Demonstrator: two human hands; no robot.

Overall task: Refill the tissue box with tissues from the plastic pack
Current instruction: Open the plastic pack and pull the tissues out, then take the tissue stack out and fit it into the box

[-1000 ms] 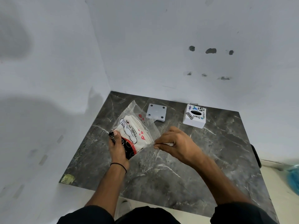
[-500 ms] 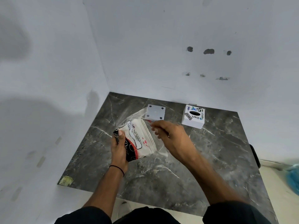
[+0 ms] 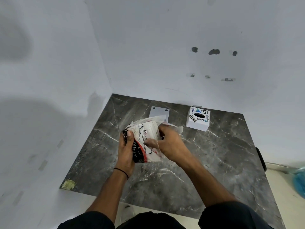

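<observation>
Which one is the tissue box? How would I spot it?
Look at the dark marble table in the white corner. Near its far edge, by the back wall, sits the tissue box, right of a plain grey plate. It's the white cube with colourful stickers and a black oval hole on top.
</observation>
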